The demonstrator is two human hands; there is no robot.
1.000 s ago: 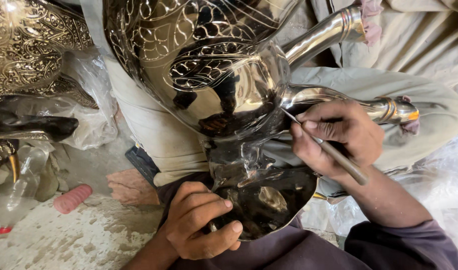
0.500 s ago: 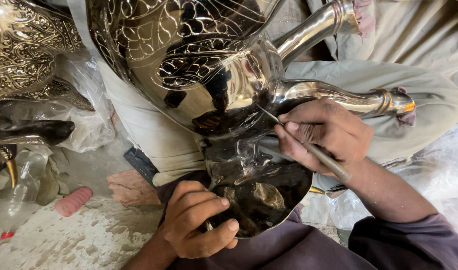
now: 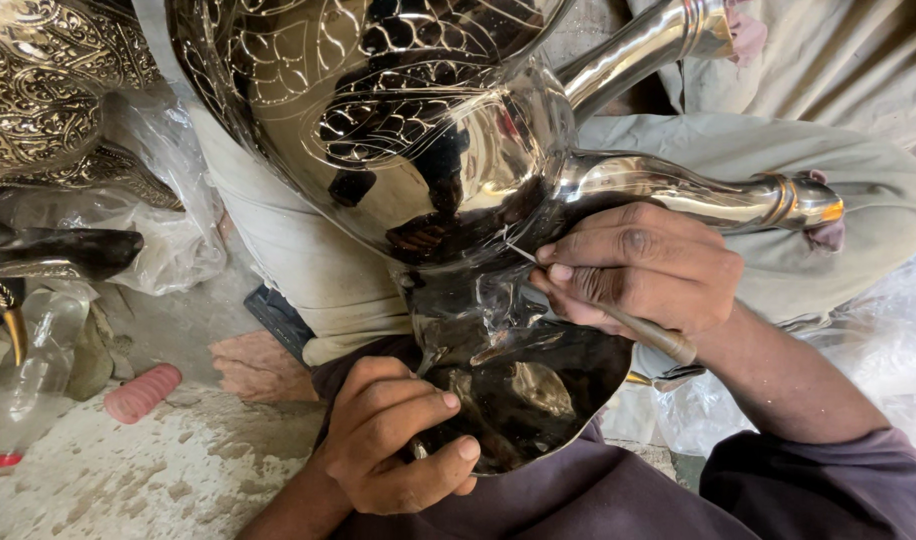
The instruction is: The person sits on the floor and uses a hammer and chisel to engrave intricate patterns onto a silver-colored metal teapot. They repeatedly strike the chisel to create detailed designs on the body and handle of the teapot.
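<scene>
Head view, vessel: a large polished metal vessel (image 3: 398,130), engraved with scrolling patterns, is lying across the person's lap; its flared base (image 3: 523,400) is pointing toward the camera, and what it holds cannot be told.
Head view, spouts: two curved metal tubes (image 3: 678,190) are reaching out to the right of the body.
Head view, surroundings: another engraved metal piece (image 3: 48,90) is resting at upper left on clear plastic sheeting (image 3: 168,230); a plastic bottle (image 3: 33,385) and a pink ribbed object (image 3: 141,392) are lying on the dusty concrete floor (image 3: 158,480).
Head view, left hand: the left hand (image 3: 398,440) is gripping the rim of the base, fingers curled closed around it.
Head view, right hand: the right hand (image 3: 638,270) is pinching a thin metal tool (image 3: 618,318), fingers narrow, its tip touching the vessel's neck.
</scene>
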